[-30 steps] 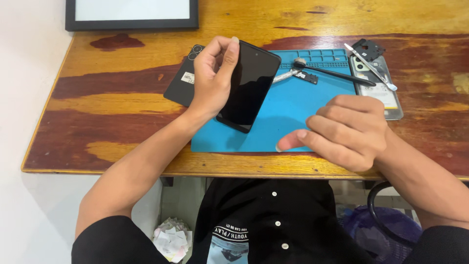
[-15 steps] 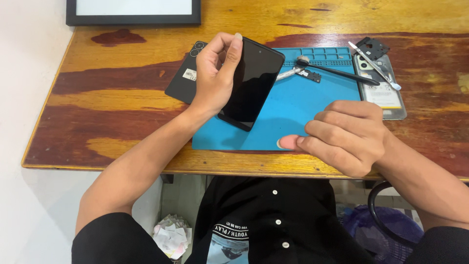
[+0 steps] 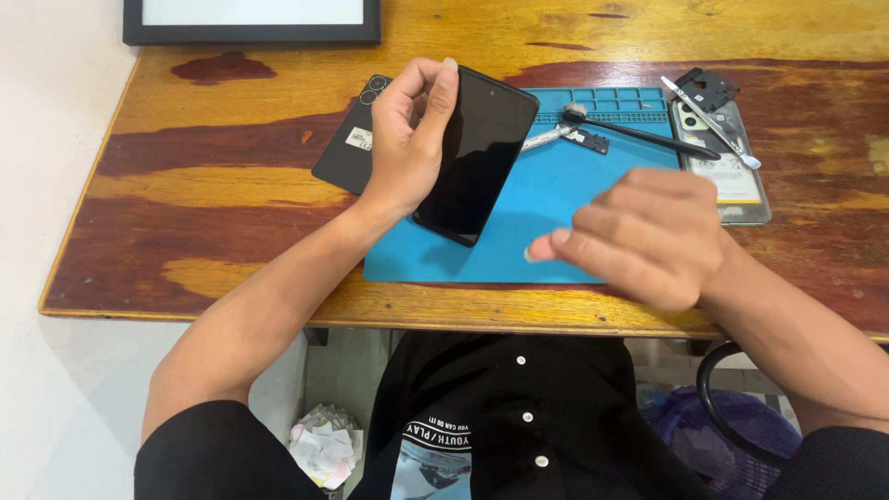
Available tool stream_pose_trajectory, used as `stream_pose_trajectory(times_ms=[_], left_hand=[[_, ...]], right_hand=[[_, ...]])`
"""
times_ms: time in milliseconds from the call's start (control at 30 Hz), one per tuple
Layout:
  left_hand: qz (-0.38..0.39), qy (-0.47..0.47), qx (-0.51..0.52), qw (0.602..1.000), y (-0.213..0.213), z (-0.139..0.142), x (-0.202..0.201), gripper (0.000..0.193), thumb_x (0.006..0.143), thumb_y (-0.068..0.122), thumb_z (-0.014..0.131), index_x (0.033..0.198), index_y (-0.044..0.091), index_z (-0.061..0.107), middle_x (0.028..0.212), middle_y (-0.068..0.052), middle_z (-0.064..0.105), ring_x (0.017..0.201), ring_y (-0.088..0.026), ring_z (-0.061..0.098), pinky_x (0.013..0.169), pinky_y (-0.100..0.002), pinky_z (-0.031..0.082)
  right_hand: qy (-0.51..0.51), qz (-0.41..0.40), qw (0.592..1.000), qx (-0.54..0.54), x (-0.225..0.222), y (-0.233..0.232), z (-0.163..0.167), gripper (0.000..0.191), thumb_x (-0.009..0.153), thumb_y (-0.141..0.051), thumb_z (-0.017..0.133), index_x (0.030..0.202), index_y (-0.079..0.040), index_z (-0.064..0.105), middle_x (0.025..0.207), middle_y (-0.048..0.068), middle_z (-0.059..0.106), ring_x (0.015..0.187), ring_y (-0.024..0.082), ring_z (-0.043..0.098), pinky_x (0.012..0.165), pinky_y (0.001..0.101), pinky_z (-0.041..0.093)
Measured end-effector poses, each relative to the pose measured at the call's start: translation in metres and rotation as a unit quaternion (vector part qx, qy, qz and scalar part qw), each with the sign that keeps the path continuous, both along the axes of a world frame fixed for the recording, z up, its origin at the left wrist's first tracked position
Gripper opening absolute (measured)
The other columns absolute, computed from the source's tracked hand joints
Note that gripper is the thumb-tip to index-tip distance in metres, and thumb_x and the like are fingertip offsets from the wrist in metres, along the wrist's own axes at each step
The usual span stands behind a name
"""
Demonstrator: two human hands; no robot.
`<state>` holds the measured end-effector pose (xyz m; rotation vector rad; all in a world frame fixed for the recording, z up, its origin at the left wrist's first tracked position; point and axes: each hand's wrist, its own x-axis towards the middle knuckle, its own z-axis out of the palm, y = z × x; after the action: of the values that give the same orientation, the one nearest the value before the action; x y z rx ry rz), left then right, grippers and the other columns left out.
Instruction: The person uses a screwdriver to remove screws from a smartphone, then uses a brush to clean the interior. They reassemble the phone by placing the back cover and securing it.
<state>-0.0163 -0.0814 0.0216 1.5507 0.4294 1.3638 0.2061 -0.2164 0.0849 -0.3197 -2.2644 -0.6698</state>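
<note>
While the person's black shirt (image 3: 519,417) fills the bottom of the view, both bare forearms reach up over the near edge of a wooden table (image 3: 213,176). Nearest, the right hand (image 3: 639,236) hovers blurred above the near right part of a blue work mat (image 3: 556,204), its fingers curled loosely inward and holding nothing that can be seen. Further in, the left hand (image 3: 407,139) grips a black phone (image 3: 477,153) by its left long edge, thumb and fingers pinching it, the dark screen facing up and tilted above the mat's left side. Just behind that hand lies a dark back cover (image 3: 347,148) flat on the wood. Beyond, a thin black tool (image 3: 639,132) rests across the mat's far part. At the right, an opened phone body (image 3: 727,171) lies with metal tweezers (image 3: 708,120) across it. Farthest, a black picture frame (image 3: 250,23) sits at the table's far edge.
</note>
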Motion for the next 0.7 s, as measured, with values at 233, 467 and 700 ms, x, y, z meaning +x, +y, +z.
stream_pose_trajectory(times_ms=[233, 467, 700], left_hand=[[-0.011, -0.017, -0.013, 1.0, 0.001, -0.005, 0.001, 0.027, 0.113, 0.03, 0.057, 0.1, 0.007, 0.06, 0.085, 0.007, 0.06, 0.077, -0.001, 0.053, 0.071, -0.02, 0.043], [0.002, -0.046, 0.01, 0.999, -0.002, -0.009, 0.001, 0.023, 0.116, 0.026, 0.052, 0.109, 0.005, 0.057, 0.091, 0.006, 0.058, 0.084, -0.001, 0.052, 0.076, -0.02, 0.043], [0.01, -0.045, 0.06, 0.997, -0.006, -0.013, 0.0, 0.027, 0.122, 0.03, 0.043, 0.118, 0.005, 0.053, 0.095, 0.003, 0.053, 0.089, -0.002, 0.046, 0.081, -0.02, 0.041]], right_hand=[[0.181, -0.145, 0.941, -0.245, 0.03, 0.044, -0.022, 0.028, 0.097, -0.033, 0.073, 0.101, -0.006, 0.069, 0.081, 0.005, 0.067, 0.062, 0.013, 0.063, 0.055, 0.028, 0.048], [0.1, -0.115, 0.827, -0.541, -0.026, 0.048, -0.051, 0.042, 0.081, -0.041, 0.084, 0.097, -0.004, 0.072, 0.08, 0.008, 0.071, 0.067, 0.019, 0.068, 0.055, 0.0315, 0.053], [0.162, -0.129, 0.83, -0.518, -0.046, 0.027, -0.052, 0.019, 0.092, -0.02, 0.076, 0.092, -0.001, 0.072, 0.072, 0.013, 0.066, 0.058, 0.024, 0.063, 0.054, 0.0356, 0.048]])
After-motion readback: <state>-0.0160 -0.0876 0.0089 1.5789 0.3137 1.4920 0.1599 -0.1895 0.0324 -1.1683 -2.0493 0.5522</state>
